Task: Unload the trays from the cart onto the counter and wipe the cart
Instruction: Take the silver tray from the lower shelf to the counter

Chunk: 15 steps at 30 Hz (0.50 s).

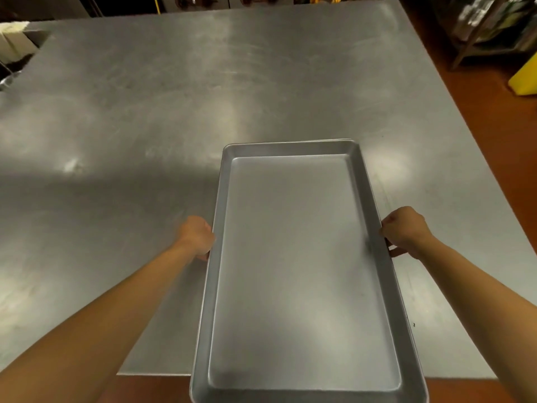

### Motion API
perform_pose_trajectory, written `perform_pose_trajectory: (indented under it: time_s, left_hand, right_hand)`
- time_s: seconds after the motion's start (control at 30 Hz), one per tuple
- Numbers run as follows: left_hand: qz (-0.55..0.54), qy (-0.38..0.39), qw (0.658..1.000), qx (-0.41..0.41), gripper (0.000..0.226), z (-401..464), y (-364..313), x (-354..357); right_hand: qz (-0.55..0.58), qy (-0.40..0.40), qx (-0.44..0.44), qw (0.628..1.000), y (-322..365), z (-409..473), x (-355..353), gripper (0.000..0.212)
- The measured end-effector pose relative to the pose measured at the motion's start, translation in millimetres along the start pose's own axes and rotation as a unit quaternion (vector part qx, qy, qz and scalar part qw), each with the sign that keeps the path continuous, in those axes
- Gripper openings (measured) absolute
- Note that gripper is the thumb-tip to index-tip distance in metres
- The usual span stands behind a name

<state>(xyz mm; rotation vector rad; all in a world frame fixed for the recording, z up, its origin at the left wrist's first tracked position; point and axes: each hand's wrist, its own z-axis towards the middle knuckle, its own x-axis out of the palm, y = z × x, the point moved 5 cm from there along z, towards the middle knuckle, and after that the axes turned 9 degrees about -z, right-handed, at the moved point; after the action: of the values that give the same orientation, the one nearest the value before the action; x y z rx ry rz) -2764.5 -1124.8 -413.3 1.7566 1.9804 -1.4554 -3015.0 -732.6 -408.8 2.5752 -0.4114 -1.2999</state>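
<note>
An empty metal sheet tray is held lengthwise over the near right part of a steel counter. My left hand grips the tray's left long rim. My right hand grips the right long rim, fingers curled under it. The tray's near end juts past the counter's front edge. Whether the tray rests on the counter or hangs just above it I cannot tell. The cart is out of sight.
The counter's right edge meets a reddish-brown floor. A yellow object lies on the floor at the far right beside a dark rack. A notch with white items sits at the counter's far left corner.
</note>
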Motion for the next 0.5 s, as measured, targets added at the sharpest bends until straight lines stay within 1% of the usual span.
perform_pose_trajectory:
  time_s: [0.03, 0.1, 0.2, 0.33, 0.5]
  left_hand:
    - [0.001, -0.002, 1.0, 0.005, 0.01, 1, 0, 0]
    - [0.019, -0.009, 1.0, 0.02, 0.011, 3, -3, 3]
    - [0.082, -0.018, 0.996, 0.032, 0.018, 6, -6, 7]
    - [0.14, -0.041, 0.989, 0.04, 0.021, 10, -4, 10]
    - [0.174, -0.056, 0.983, 0.028, 0.024, 12, -3, 19]
  right_hand:
    - [-0.005, -0.002, -0.001, 1.0, 1, 2, 0, 0.01]
    - [-0.018, -0.007, -0.007, 1.0, 2, 7, 1, 0.01]
    - [-0.047, -0.02, -0.018, 0.999, 4, 13, 4, 0.009]
    - [-0.091, -0.039, -0.025, 0.995, 5, 17, 5, 0.011]
    - [-0.193, -0.077, -0.054, 0.977, 18, 10, 10, 0.015]
